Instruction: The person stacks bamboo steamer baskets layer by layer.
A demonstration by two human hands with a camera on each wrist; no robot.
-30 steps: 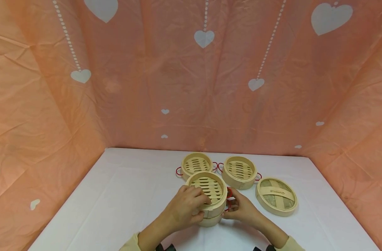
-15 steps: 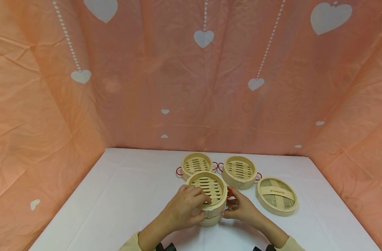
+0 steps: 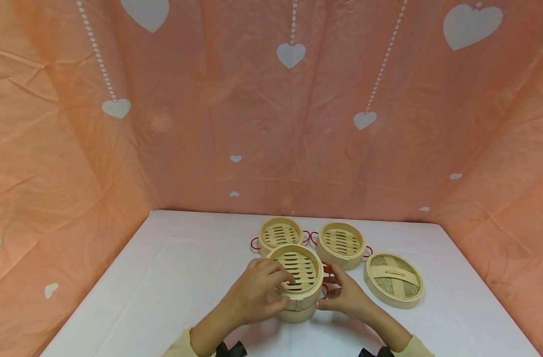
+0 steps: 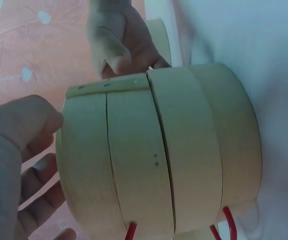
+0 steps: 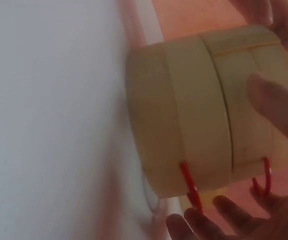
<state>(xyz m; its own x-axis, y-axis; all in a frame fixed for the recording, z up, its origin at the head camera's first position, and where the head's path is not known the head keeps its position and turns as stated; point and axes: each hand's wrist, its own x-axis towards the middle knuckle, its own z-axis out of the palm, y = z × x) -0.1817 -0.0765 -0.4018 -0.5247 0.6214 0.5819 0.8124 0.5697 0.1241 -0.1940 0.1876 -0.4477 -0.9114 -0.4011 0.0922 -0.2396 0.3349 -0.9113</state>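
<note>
Two round bamboo steamer baskets stand stacked, the upper one (image 3: 294, 285) squarely over the lower one (image 3: 298, 315). My left hand (image 3: 255, 292) is at the upper basket's near left rim. In the left wrist view its loose fingers (image 4: 43, 167) are spread beside the rim, with the thumb tip right at the edge. On the stack's right side is my right hand (image 3: 345, 295), its thumb (image 5: 271, 100) overlapping the upper wall. Relaxed fingers (image 5: 234, 215) lie around the red handles (image 5: 190, 182) without closing on them.
Two more steamer baskets with red handles, one left (image 3: 280, 234) and one right (image 3: 341, 243), sit behind the stack. A woven bamboo lid (image 3: 394, 280) lies to the right on the white tabletop (image 3: 164, 282). Orange cloth (image 3: 218, 124) with hearts surrounds it.
My left hand has shifted slightly left and its fingertips have loosened from the upper basket's rim. The right index finger has straightened a little. The stack stays in place.
</note>
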